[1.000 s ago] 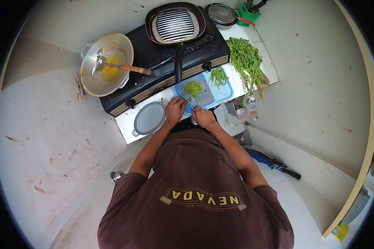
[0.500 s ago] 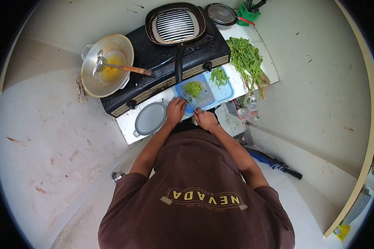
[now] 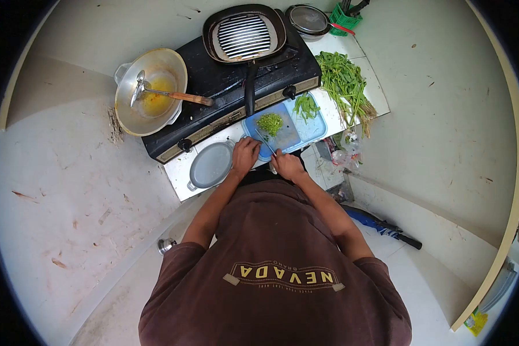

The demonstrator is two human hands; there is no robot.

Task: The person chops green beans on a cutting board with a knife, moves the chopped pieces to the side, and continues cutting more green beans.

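My right hand (image 3: 289, 166) is closed around the handle of a knife (image 3: 265, 142), whose blade slants up and left over the blue cutting board (image 3: 290, 128). At the board's lower left edge, my left hand (image 3: 246, 155) has its fingers curled and pressed together near the blade; whatever they hold is too small to make out. A small heap of finely chopped greens (image 3: 269, 123) lies just beyond the knife tip. Longer cut green leaves (image 3: 306, 106) rest in the light blue tray (image 3: 319, 128) to the right.
A grey oval lid or dish (image 3: 211, 165) sits left of my hands. Behind stands a black stove (image 3: 213, 72), with a grill pan (image 3: 249, 81) and a wok (image 3: 124, 109) holding a ladle (image 3: 179, 96). Bunched leafy greens (image 3: 343, 78) lie at the right; a green basket (image 3: 346, 24) stands behind.
The whole view has shifted very slightly. Both hands, the knife and the chopped greens keep nearly the same places on the board.
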